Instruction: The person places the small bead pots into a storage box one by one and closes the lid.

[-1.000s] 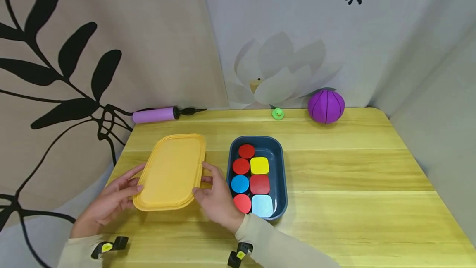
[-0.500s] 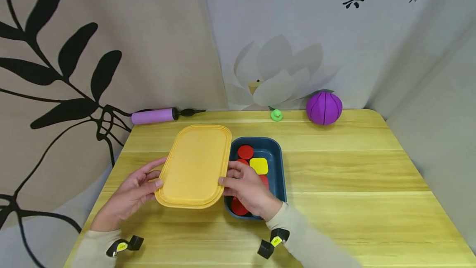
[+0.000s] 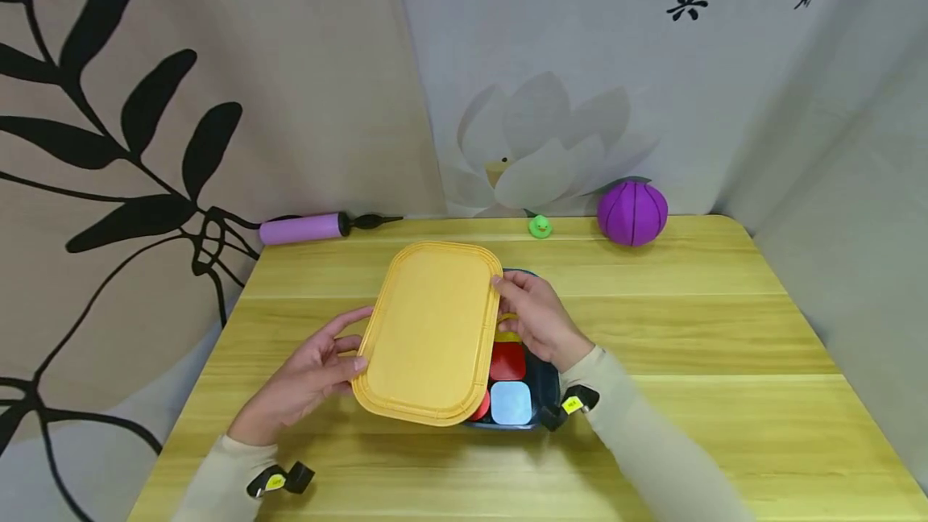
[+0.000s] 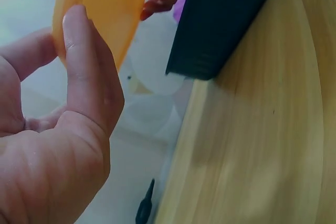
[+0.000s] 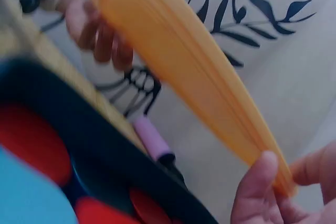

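Note:
Both hands hold a yellow rectangular lid (image 3: 428, 333) above a dark blue box (image 3: 545, 377). The left hand (image 3: 315, 373) pinches the lid's left edge, thumb on top. At the upper right edge, the right hand (image 3: 540, 316) pinches it between thumb and fingers. In the right wrist view the lid (image 5: 178, 61) is tilted above the box. Inside the box a red square piece (image 3: 507, 362), a light blue square piece (image 3: 511, 403) and part of a yellow piece (image 3: 507, 337) show. The lid hides the box's left side in the head view.
Along the table's back edge lie a purple hand pump (image 3: 304, 229) with a black nozzle, a small green duck (image 3: 540, 226) and a purple ball (image 3: 632, 213). The wooden table (image 3: 725, 345) meets printed curtains behind. Black wrist cameras sit on both sleeves.
The lid has moved right, from beside the box to over its left part, with both hands travelling along. The right hand has shifted up to the lid's upper right edge.

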A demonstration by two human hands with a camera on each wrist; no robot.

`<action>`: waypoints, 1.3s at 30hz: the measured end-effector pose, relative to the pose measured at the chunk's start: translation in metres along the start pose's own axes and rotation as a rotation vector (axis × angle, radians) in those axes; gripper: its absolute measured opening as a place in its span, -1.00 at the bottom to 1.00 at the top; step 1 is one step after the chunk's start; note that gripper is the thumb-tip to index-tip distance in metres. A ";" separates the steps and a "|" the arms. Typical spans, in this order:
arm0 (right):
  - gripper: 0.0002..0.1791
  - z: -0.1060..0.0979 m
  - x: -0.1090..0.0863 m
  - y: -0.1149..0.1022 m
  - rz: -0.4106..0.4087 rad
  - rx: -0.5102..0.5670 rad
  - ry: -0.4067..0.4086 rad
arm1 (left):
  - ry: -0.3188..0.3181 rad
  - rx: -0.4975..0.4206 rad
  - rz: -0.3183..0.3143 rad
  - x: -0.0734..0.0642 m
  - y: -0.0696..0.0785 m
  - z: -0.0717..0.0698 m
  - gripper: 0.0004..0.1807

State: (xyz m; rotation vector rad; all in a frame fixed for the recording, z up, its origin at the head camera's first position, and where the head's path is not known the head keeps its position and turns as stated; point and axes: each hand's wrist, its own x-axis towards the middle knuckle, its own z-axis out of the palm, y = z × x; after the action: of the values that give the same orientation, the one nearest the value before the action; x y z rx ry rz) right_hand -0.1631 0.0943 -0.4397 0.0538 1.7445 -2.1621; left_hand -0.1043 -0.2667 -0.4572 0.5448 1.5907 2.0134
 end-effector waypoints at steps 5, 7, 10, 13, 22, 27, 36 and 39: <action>-0.66 -0.022 0.006 -0.019 -0.073 -0.047 0.026 | -0.008 0.067 -0.012 0.018 -0.002 0.010 -0.08; -0.65 -0.029 0.004 -0.032 -0.121 -0.078 0.033 | 0.014 0.124 -0.031 0.028 -0.002 0.014 -0.06; -0.65 -0.035 -0.004 -0.058 -0.226 -0.167 0.038 | 0.091 0.221 -0.059 0.047 -0.001 0.019 -0.18; -0.66 -0.037 -0.017 -0.083 -0.365 -0.280 0.051 | 0.172 0.277 -0.069 0.069 0.002 0.022 -0.44; -0.77 -0.031 -0.063 -0.100 -0.711 -0.515 0.086 | 0.326 0.155 -0.094 0.132 0.007 0.012 -0.65; -0.73 -0.035 -0.075 -0.078 -0.770 -0.568 0.093 | 0.303 0.117 -0.082 0.153 0.011 0.006 -0.57; -0.57 -0.064 -0.082 -0.034 -0.802 -0.669 0.043 | 0.290 -0.084 -0.042 0.173 0.004 0.003 -0.50; -0.52 -0.073 -0.085 -0.016 -0.763 -0.623 -0.030 | 0.303 -0.117 -0.047 0.174 -0.003 0.006 -0.49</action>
State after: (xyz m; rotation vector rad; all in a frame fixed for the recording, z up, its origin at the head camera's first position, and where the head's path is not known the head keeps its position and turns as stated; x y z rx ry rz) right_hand -0.1029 0.1881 -0.4203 -0.9260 2.6233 -1.8772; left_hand -0.2379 -0.1545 -0.4591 0.1611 1.6232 2.2167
